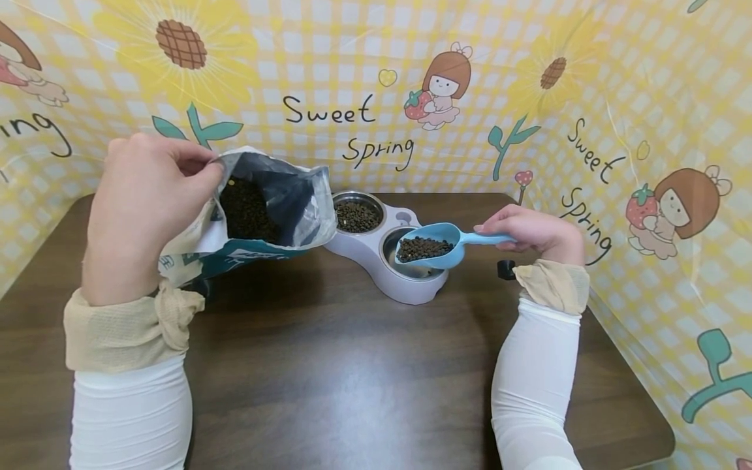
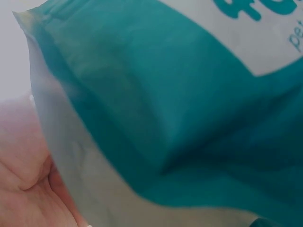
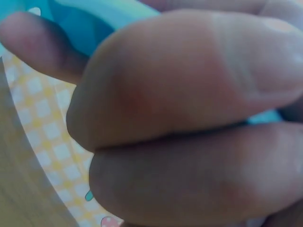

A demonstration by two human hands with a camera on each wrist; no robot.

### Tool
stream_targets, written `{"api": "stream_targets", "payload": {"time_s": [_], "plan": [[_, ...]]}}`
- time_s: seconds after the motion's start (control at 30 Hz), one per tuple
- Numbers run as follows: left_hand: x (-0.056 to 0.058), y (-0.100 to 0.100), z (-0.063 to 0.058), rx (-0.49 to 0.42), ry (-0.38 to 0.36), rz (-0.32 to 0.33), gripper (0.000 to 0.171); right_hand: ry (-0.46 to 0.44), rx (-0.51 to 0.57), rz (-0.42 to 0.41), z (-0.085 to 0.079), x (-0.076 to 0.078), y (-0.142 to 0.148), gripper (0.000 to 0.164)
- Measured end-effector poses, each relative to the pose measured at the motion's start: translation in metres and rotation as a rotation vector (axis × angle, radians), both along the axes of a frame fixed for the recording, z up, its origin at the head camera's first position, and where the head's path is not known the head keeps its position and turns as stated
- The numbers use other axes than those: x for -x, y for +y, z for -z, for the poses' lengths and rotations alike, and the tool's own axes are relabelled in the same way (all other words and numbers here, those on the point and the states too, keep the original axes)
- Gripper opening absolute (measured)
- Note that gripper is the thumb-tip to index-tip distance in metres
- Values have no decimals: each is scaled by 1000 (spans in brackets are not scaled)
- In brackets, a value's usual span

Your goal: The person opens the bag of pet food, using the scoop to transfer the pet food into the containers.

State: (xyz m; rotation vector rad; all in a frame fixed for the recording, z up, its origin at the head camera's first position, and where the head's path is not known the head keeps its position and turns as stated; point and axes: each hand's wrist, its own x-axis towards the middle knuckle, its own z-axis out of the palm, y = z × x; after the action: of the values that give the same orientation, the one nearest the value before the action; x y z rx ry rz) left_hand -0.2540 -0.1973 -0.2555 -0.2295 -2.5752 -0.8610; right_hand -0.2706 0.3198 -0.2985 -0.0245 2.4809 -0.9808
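My left hand (image 1: 158, 196) pinches the top edge of an open pet food bag (image 1: 258, 251), teal and white with a silvery lining. Dark brown kibble (image 1: 249, 209) shows inside it. The bag's teal side (image 2: 142, 109) fills most of the left wrist view. With curled fingers my right hand (image 1: 531, 228) grips the handle of a light blue scoop (image 1: 449, 258), which carries a heap of kibble. The scoop overlaps the nearer metal bowl (image 1: 390, 251) of a double pet feeder (image 1: 405, 290) in the head view. Kibble lies in the feeder's farther bowl (image 1: 382, 212).
The feeder stands on a dark wooden table (image 1: 346, 385). A small black object (image 1: 506, 269) sits below my right hand. Yellow checked cloth (image 1: 352, 59) with printed sunflowers and cartoon girls hangs behind and to the right of the table.
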Motion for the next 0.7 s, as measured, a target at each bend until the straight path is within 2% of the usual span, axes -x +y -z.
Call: {"api": "stream_targets", "payload": {"time_s": [0.17, 0.33, 0.7], "plan": [[1, 0, 1, 2, -2, 4, 32, -36, 7, -62, -4, 3, -12, 33], [2, 0, 1, 2, -5, 6, 33, -35, -21, -95, -7, 5, -21, 34], [1, 0, 0, 3, -6, 5, 33, -54, -36, -120, -10, 7, -32, 37]]}}
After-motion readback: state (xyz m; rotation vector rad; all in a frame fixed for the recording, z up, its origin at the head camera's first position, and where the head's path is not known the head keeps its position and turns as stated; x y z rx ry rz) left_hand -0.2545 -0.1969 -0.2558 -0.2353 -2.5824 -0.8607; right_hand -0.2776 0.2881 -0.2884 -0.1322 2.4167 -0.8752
